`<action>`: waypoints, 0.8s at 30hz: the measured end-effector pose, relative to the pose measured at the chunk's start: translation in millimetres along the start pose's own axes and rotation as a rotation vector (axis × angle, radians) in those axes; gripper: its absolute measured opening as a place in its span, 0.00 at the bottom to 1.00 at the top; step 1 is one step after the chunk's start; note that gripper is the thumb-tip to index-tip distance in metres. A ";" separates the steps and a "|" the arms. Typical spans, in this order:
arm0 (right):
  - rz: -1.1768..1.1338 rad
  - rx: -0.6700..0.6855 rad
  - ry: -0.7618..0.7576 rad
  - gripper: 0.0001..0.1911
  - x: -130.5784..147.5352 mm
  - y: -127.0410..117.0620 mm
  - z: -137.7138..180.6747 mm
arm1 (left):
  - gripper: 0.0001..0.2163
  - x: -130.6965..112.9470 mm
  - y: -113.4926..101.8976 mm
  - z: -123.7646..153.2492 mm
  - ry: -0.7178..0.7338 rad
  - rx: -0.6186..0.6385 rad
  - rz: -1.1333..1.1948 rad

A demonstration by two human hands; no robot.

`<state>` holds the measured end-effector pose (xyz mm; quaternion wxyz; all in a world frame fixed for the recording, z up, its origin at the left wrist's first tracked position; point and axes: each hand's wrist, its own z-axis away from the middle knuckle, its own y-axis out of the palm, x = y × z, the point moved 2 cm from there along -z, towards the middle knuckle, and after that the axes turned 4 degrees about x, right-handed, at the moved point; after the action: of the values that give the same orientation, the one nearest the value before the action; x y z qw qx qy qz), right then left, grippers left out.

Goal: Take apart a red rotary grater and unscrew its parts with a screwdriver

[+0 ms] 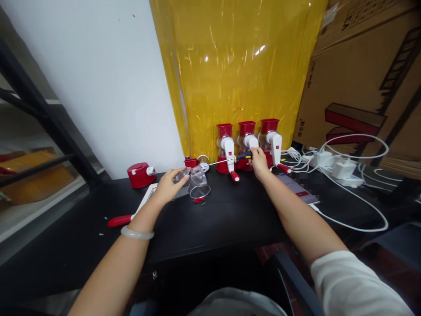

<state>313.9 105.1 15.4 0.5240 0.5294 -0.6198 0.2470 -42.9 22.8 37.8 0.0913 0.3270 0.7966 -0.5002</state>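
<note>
My left hand (171, 186) is closed around one end of a clear plastic grater housing (198, 177), which lies tilted on the black table. My right hand (259, 162) grips the dark handle of a long screwdriver (244, 156), held level. Its thin shaft points left, and the tip is at the upper edge of the clear housing; whether it touches is too small to tell. Just below the housing lies a small red piece (199, 200) with a little metal pin beside it. A crank handle (120, 220), white with a red grip, rests under my left wrist.
Several red-and-white rotary graters (225, 149) stand at the back. A red base (141, 175) sits at left, and a grater drum (203, 163) lies behind the housing. At right are a tablet (297, 188), white cables (365, 202) and chargers (344, 169), with a cardboard box (362, 79) behind.
</note>
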 end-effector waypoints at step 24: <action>-0.068 -0.060 0.045 0.15 3.5 -2.9 3.1 | 0.26 -5.6 0.0 2.9 0.083 0.021 -0.005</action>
<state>315.7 100.1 16.8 0.5615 0.5286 -0.5967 0.2219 -39.2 17.9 39.0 0.0535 0.3464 0.7953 -0.4946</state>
